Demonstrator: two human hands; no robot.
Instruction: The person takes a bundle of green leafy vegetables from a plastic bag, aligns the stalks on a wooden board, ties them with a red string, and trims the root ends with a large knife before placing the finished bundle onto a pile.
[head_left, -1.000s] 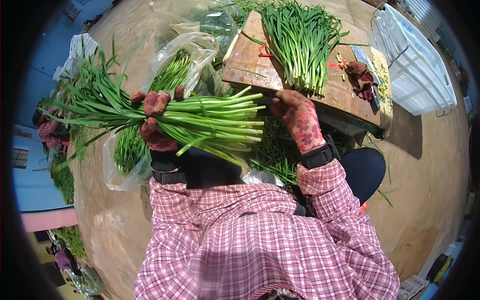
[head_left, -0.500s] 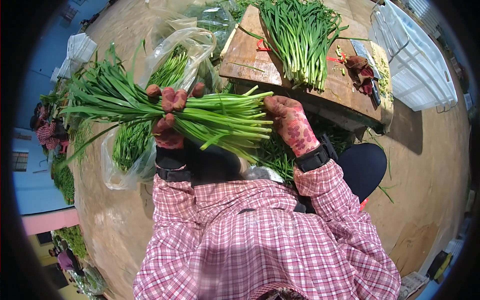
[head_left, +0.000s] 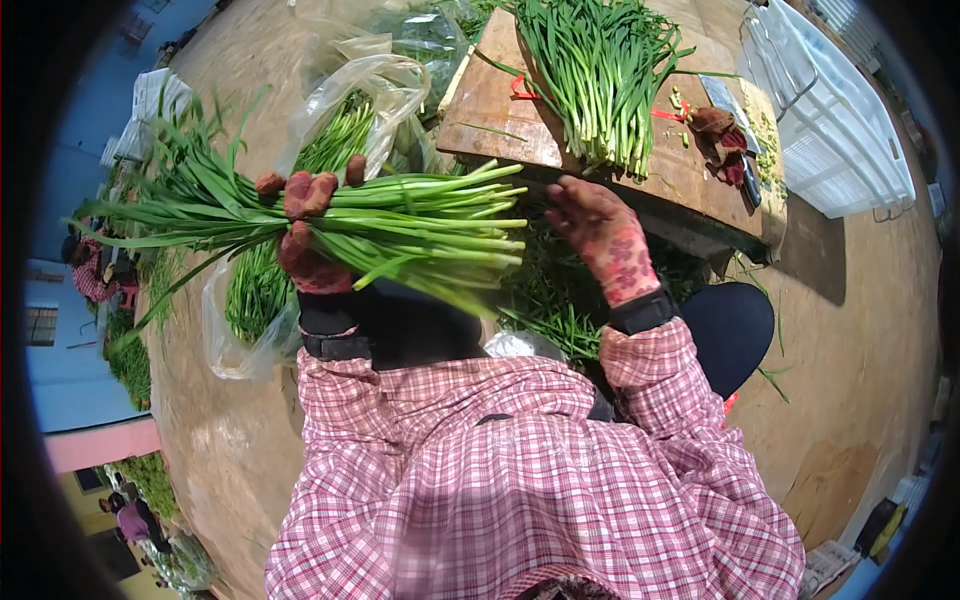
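Note:
In my left hand (head_left: 308, 235), gloved with a red pattern, a bunch of garlic chives (head_left: 430, 225) lies sideways. The fingers wrap around its middle; the leaves fan out to the left and the pale cut ends point right. Just beyond those ends my right hand (head_left: 605, 240), in a pink flowered glove, is apart from the bunch with loosely bent, separated fingers and nothing in them. A larger pile of chives (head_left: 605, 85) rests on a wooden board (head_left: 500, 125) ahead of me.
On the board lie a knife (head_left: 735, 120), a dark red cloth (head_left: 718, 140) and red ties (head_left: 522, 90). White plastic crates (head_left: 840, 130) stand at the right. A clear plastic bag (head_left: 250, 340) of greens sits at left. Loose leaves (head_left: 560, 300) lie between my knees.
My left hand has shifted slightly left with the bunch. The right hand has come away from the stem ends, moving a little right and opening its fingers.

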